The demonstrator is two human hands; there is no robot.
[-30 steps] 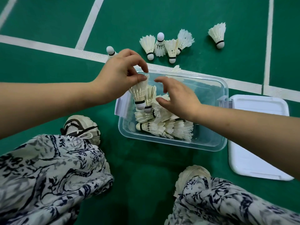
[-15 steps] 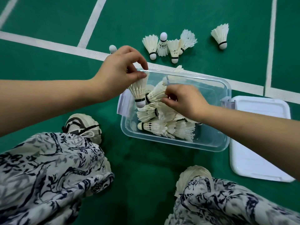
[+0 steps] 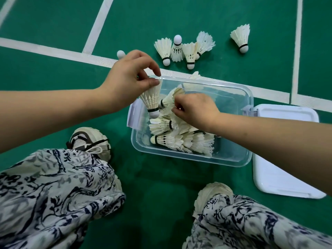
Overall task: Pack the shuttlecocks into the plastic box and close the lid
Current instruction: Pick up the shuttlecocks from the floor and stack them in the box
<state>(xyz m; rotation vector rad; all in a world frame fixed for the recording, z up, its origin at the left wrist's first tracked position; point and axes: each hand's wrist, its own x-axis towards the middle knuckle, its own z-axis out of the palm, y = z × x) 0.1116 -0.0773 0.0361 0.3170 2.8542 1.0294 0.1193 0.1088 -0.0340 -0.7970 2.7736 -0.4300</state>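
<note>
Right hand (image 3: pixel 195 111) lowered, gripping shuttlecock (image 3: pixel 168 101)

A matte green sports-court floor (image 3: pixel 233 13) is seen across the whole frame. It is crossed by a broad white painted line (image 3: pixel 53 52) running from the left edge toward the right. 2 narrower white lines are joined to it, 1 at upper left (image 3: pixel 98 24), 1 at upper right (image 3: pixel 298 42). Soft, even light is cast.
</note>
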